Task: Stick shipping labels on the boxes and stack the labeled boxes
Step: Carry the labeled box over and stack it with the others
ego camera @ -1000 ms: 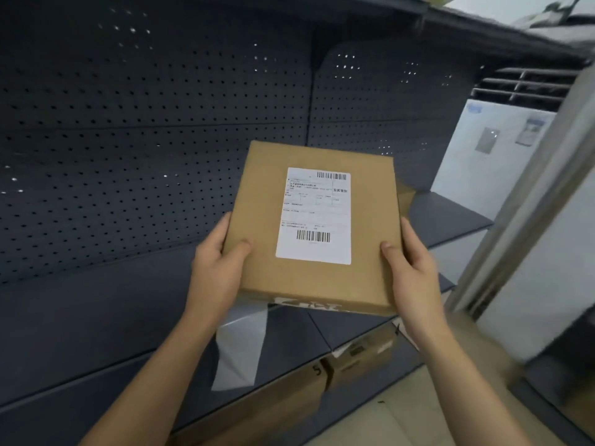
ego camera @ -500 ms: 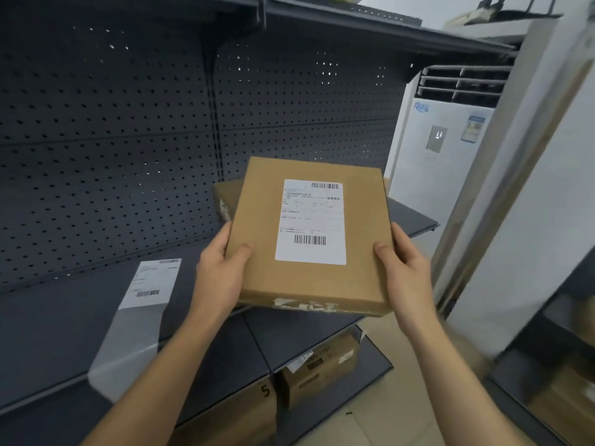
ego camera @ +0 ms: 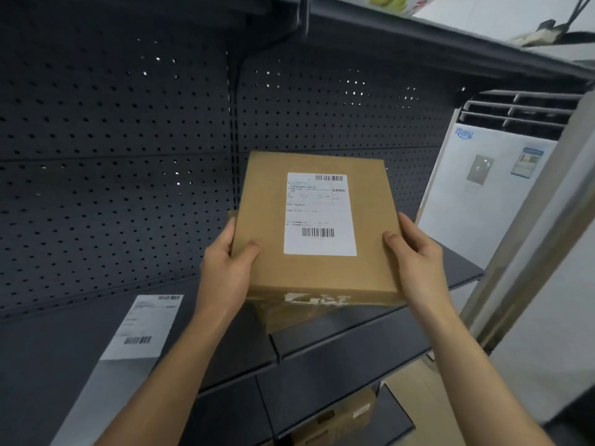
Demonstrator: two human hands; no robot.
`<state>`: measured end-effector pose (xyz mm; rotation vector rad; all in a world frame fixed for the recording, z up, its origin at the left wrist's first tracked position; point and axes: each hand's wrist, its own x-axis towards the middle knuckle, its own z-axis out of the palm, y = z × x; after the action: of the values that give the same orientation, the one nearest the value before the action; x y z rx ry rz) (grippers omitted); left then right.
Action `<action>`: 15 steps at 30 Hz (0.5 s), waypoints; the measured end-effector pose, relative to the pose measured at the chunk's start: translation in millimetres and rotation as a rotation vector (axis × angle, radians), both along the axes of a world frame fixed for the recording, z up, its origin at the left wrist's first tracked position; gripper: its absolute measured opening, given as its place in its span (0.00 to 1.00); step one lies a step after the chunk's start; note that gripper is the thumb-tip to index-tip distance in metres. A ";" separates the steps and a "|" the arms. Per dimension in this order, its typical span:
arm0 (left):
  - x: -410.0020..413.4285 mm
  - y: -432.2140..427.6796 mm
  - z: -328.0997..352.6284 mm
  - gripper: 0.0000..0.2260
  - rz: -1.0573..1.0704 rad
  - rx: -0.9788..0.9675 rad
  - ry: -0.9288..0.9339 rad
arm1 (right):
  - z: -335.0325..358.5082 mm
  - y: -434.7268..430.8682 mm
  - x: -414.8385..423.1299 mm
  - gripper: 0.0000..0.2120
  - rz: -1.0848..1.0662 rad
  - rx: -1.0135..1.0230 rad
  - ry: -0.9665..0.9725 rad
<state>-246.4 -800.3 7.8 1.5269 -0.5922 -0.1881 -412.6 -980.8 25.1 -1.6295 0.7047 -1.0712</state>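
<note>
Brown labeled box (ego camera: 315, 272) is held flat, label side up, over the right part of the dark shelf (ego camera: 80, 358). Left edge is gripped by the left hand (ego camera: 225, 268), thumb laid on the top face, fingers wrapped round the side. Right edge is gripped by the right hand (ego camera: 415, 255) the same way, thumb on top. White shipping label (ego camera: 319, 214) is stuck on the top face, with a barcode at the top and another near the bottom; print too small to be read. White torn patches are seen on the box's near side. A second box (ego camera: 289, 317) is partly seen directly under the held one, its near face showing below and a corner showing behind the left hand; contact between the two cannot be told. A loose label sheet (ego camera: 145, 326) lies on the shelf at left, well apart from the boxes, on a glossy backing strip that runs toward the shelf front. Perforated back panel (ego camera: 112, 156) stands behind. White air conditioner (ego camera: 483, 201) is seen at right past the shelf end. A lower box (ego camera: 341, 416) sits on the shelf below
</note>
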 end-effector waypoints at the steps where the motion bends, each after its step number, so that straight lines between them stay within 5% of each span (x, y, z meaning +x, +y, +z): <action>1: 4.9 -3.1 1.1 0.16 0.018 -0.007 -0.002 | 1.8 -4.6 8.7 0.20 0.009 -0.005 0.016; 15: 25.7 -44.3 14.3 0.21 0.203 -0.013 0.092 | 13.0 -91.2 83.7 0.21 0.272 0.029 0.095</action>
<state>-220.6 -844.7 22.1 1.5462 -0.3620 -0.0975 -329.0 -1072.1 38.1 -1.7037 0.5386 -0.7889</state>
